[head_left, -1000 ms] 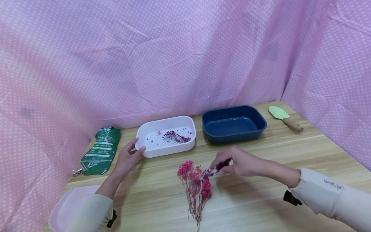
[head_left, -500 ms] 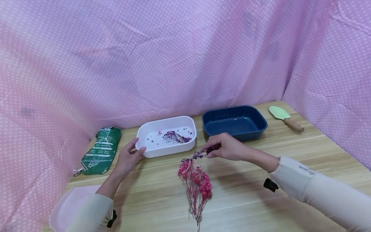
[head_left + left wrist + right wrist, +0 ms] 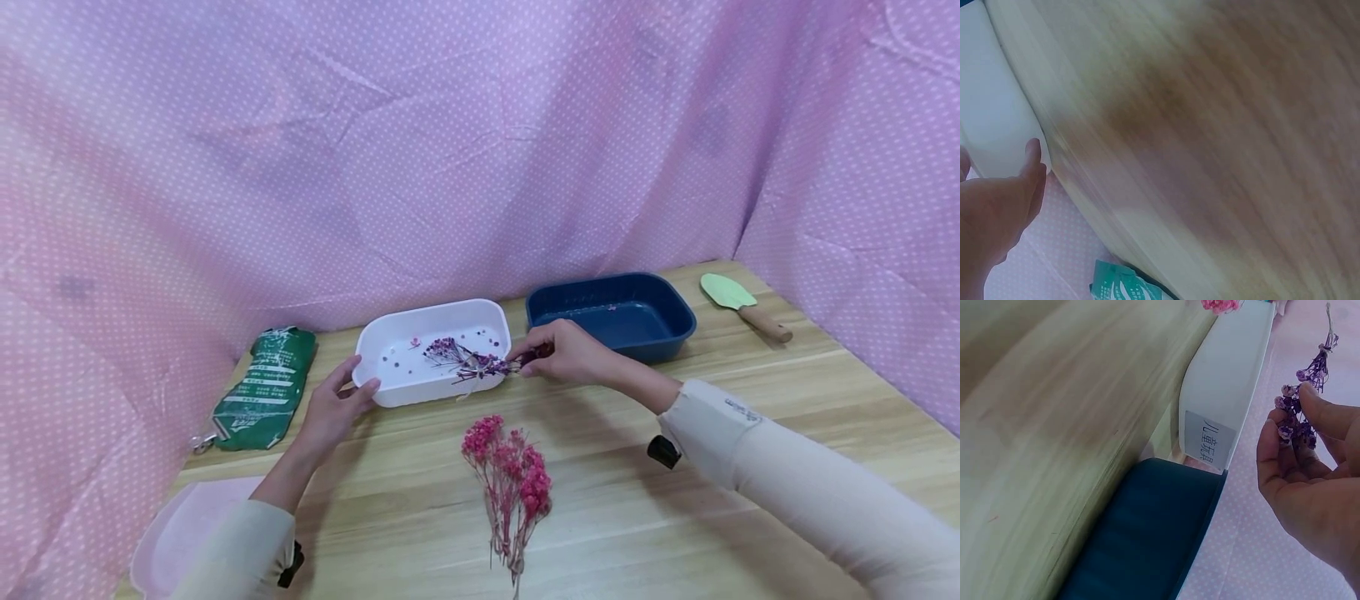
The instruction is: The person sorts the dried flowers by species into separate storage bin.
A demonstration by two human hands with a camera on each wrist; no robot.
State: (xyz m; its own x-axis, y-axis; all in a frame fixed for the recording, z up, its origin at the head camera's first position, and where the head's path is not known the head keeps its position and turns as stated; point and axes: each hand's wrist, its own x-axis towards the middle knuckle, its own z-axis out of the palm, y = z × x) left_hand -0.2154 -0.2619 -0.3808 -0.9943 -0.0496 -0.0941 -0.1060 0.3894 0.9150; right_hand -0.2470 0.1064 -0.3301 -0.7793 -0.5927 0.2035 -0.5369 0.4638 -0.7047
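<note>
Placing the purple sprig (image 3: pixel 1316 370) in the white tray (image 3: pixel 431 392) looks like the step in hand: the right hand (image 3: pixel 566 354) pinches its flower heads, stems reaching over the tray's right side, while the left hand (image 3: pixel 335 408), fingers spread, touches the left end. The next move seemingly calls for lowering it beside the purple bunch (image 3: pixel 446 351) inside, then easing the pinch.

left hand (image 3: pixel 335 410) touches white tray (image 3: pixel 431 392) | right hand (image 3: pixel 567 357) pinches purple sprig (image 3: pixel 493 365) | pink flowers (image 3: pixel 510 461) on table (image 3: pixel 405 508)
</note>
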